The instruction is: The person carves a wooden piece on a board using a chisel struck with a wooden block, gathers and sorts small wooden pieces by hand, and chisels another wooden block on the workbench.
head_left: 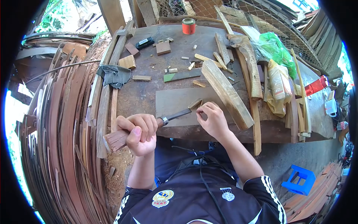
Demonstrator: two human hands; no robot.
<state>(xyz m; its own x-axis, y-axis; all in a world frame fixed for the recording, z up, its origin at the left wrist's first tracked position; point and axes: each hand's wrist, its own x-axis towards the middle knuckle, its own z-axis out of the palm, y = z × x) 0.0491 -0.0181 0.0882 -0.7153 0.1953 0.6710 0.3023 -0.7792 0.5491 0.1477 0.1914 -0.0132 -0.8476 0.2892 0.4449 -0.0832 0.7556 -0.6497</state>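
While the left hand (138, 132) wraps its fingers around a chisel (179, 114), its blade tip sits by a small wood block (195, 103) on a board (167, 100) at the table's (141, 98) near side; the right hand (213, 118) curls beside it, whether gripping anything I cannot tell.

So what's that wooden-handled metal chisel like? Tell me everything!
This wooden-handled chisel has a brown handle, rough at its butt, a shiny metal collar and a flat grey blade. The left hand grips the handle. It slants, blade pointing rightward, tip beside a small tan wooden block, possibly touching.
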